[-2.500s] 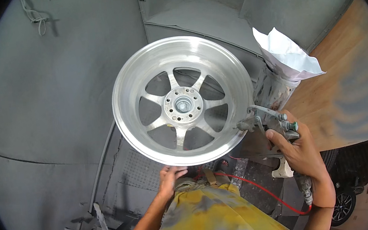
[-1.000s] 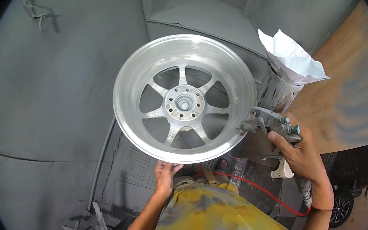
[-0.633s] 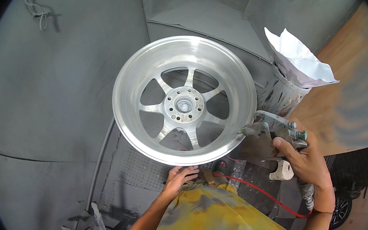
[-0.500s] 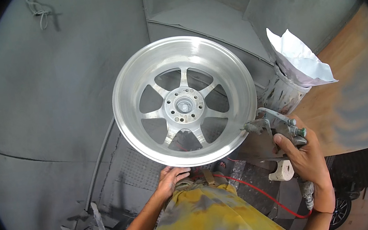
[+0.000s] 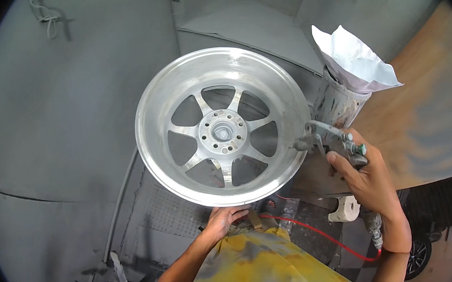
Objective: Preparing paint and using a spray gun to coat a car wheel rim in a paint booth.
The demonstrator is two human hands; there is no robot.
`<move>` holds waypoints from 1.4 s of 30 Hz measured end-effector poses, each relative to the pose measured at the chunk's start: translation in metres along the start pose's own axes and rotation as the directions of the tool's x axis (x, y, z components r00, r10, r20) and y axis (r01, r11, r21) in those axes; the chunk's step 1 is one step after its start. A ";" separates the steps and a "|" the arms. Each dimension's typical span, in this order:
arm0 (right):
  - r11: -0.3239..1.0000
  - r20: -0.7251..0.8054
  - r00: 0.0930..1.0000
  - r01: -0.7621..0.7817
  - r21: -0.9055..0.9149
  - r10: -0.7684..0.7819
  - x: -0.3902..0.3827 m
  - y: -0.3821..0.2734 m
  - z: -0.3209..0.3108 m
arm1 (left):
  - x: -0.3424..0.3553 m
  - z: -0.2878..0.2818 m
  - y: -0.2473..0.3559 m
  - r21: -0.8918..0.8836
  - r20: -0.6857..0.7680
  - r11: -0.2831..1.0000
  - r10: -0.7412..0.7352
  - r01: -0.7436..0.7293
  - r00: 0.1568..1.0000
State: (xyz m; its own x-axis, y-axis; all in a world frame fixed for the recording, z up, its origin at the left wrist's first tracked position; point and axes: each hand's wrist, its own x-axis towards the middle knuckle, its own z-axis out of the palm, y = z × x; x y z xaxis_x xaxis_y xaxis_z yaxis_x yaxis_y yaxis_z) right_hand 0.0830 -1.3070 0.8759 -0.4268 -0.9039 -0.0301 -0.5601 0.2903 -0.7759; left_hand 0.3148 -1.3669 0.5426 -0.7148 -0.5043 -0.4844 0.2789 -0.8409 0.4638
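A bare silver alloy wheel is in front of me, its hollow barrel side up and its spokes down inside. My left hand is at the wheel's near edge, its fingers stretched out against the underside of the rim and their tips partly hidden. My right hand is wrapped around a paint-stained spray gun, with the nozzle over the right side of the rim and pointing left into the barrel. Below that hand, a red air hose joins the gun's lower fitting. No spray can be made out.
Behind the gun stands a paint-smeared bucket with a crumpled white sheet in its top. A brown board curves along the right. A paper roll is under my right wrist. Grey metal bars cross at lower left; grey panels surround the wheel.
The wheel has turned, its spokes now at other angles. My left hand has shifted right along the near rim. The spray gun has moved slightly left and up.
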 end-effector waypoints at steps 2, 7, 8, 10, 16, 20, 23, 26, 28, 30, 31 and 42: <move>1.000 -0.033 0.999 0.029 -0.001 -0.029 0.000 0.001 0.005 | 0.001 -0.002 -0.005 -0.016 0.044 0.999 -0.030 0.031 0.999; 0.997 -0.056 0.995 0.083 -0.006 -0.084 0.002 0.003 0.008 | -0.001 -0.004 -0.014 -0.011 0.085 1.000 -0.012 0.013 0.996; 0.991 -0.083 0.989 0.113 -0.072 -0.119 0.003 0.003 0.008 | -0.001 -0.002 -0.014 -0.009 0.088 1.000 -0.011 0.012 0.996; 0.981 -0.106 0.982 0.140 -0.138 -0.155 0.003 0.002 0.007 | -0.003 0.000 -0.014 -0.010 0.073 1.000 -0.004 0.005 0.997; 0.992 -0.173 0.984 0.026 -0.120 -0.047 0.009 -0.010 0.002 | -0.004 -0.004 -0.012 0.009 0.078 1.000 -0.011 0.011 0.997; 0.976 -0.194 0.960 0.179 -0.122 -0.201 0.023 -0.005 0.005 | -0.005 -0.007 -0.013 -0.004 0.050 1.000 -0.006 0.006 0.999; 0.983 -0.184 0.967 0.166 -0.073 -0.177 0.033 -0.004 0.009 | -0.005 -0.007 -0.011 0.010 0.045 1.000 -0.005 0.005 0.999; 0.987 -0.174 0.972 0.153 -0.047 -0.159 0.035 -0.003 0.009 | -0.006 -0.004 -0.008 0.037 0.007 0.999 0.021 -0.021 1.000; 0.986 -0.166 0.973 0.156 -0.052 -0.163 0.033 -0.002 0.008 | -0.007 -0.006 -0.006 0.056 0.004 0.998 0.022 -0.022 1.000; 0.987 -0.126 0.979 0.163 -0.002 -0.162 0.031 -0.003 0.006 | -0.009 -0.008 -0.004 0.077 0.003 0.997 0.018 -0.018 1.000; 0.986 -0.124 0.979 0.164 -0.001 -0.163 0.031 -0.002 0.006 | -0.010 -0.009 -0.002 0.074 -0.017 0.997 0.032 -0.031 0.999; 0.983 -0.207 0.962 0.174 -0.050 -0.181 0.039 0.012 0.001 | -0.007 -0.034 0.016 0.168 -0.053 0.981 0.103 -0.093 0.993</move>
State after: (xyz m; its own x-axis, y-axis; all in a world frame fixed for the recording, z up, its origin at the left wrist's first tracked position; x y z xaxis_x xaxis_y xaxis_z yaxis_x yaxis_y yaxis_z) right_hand 0.0603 -1.3392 0.8646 -0.4559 -0.8566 0.2418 -0.6605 0.1436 -0.7369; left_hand 0.3458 -1.3838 0.5280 -0.6475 -0.5979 -0.4725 0.2322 -0.7453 0.6250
